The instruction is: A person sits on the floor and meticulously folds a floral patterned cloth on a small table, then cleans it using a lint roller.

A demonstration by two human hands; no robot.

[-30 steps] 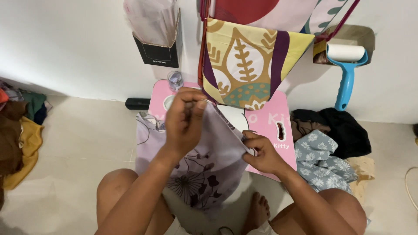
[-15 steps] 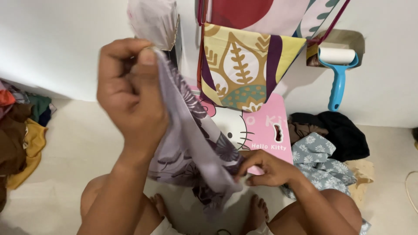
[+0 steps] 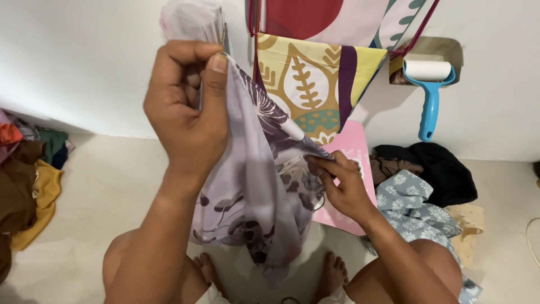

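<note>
My left hand [image 3: 188, 107] is raised high and pinches the top edge of a lilac cloth with dark flower prints [image 3: 253, 191], which hangs down between my knees. My right hand [image 3: 340, 183] grips the same cloth's right edge lower down, over a small pink table [image 3: 354, 149]. The cloth is stretched at a slant between the two hands and covers most of the table.
A patterned yellow, brown and purple fabric [image 3: 312, 79] hangs from the wall behind. A blue lint roller [image 3: 428, 93] hangs to its right. Blue floral and black clothes [image 3: 419, 188] lie at the right, a pile of clothes [image 3: 25, 174] at the left.
My left hand lifted the cloth's edge from table height to high up. My right hand slid along the cloth's edge and moved up a little. The table's top got covered.
</note>
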